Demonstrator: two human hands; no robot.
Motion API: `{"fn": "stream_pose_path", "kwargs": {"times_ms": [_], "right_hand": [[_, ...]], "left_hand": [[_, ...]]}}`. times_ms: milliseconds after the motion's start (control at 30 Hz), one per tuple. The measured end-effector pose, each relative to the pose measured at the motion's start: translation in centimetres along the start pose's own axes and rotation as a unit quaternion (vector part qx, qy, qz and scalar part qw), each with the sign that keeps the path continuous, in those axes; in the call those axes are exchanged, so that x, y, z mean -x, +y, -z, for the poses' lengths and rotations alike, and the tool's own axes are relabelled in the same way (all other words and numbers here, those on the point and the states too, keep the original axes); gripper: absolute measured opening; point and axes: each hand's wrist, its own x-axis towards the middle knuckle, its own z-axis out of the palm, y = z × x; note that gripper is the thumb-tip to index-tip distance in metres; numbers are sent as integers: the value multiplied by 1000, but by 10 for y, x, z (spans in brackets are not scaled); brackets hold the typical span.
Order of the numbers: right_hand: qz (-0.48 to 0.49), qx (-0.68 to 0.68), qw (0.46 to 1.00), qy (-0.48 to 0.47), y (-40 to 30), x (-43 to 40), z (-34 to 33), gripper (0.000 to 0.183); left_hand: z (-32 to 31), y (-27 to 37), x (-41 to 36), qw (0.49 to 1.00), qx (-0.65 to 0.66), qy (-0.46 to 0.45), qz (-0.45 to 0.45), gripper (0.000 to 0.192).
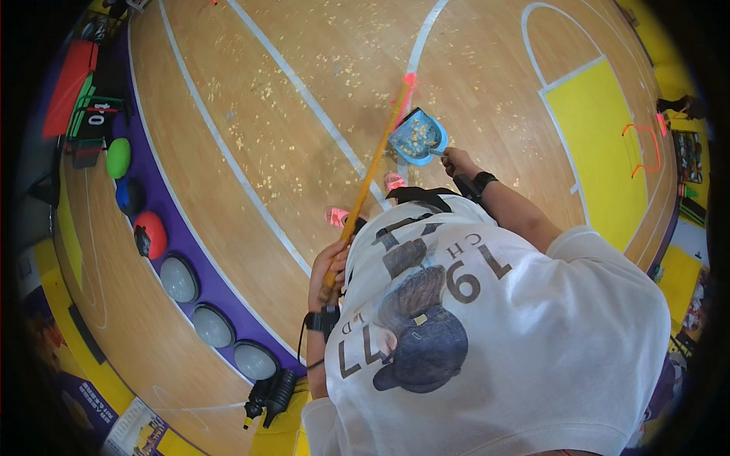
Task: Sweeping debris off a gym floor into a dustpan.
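My left hand is closed around the lower end of a long yellow broom handle. The handle runs up and away to a pink broom head on the wooden floor. In my right hand is the short handle of a blue dustpan. The pan lies just right of the broom, its dark lip facing the pink bristles. Small pale yellowish flakes lie inside the pan. Many similar flakes are scattered over the court floor. Both wrists wear black bands.
Pink shoes show on my feet. Along a purple strip at left stand several domed grey objects, a red ball, a blue one and a green one. A red-orange hurdle frame stands far right.
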Motion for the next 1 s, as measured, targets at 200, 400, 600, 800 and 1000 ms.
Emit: {"fn": "stream_pose_path", "kwargs": {"times_ms": [200, 400, 600, 800, 1000], "right_hand": [[-31, 77, 995, -48, 3, 4, 3, 14], [-46, 119, 988, -92, 1, 8, -11, 17], [-54, 168, 969, -173, 8, 12, -28, 15], [-55, 230, 955, -180, 10, 10, -43, 14], [-25, 248, 957, -149, 13, 14, -58, 14]], "left_hand": [[25, -4, 51, 986, -64, 98, -123, 23], [52, -6, 42, 952, -26, 235, -194, 17], [56, -36, 38, 974, 32, 189, -123, 14], [48, -68, 62, 982, 52, 160, -84, 18], [57, -61, 87, 970, 152, 6, -189, 25]]}}
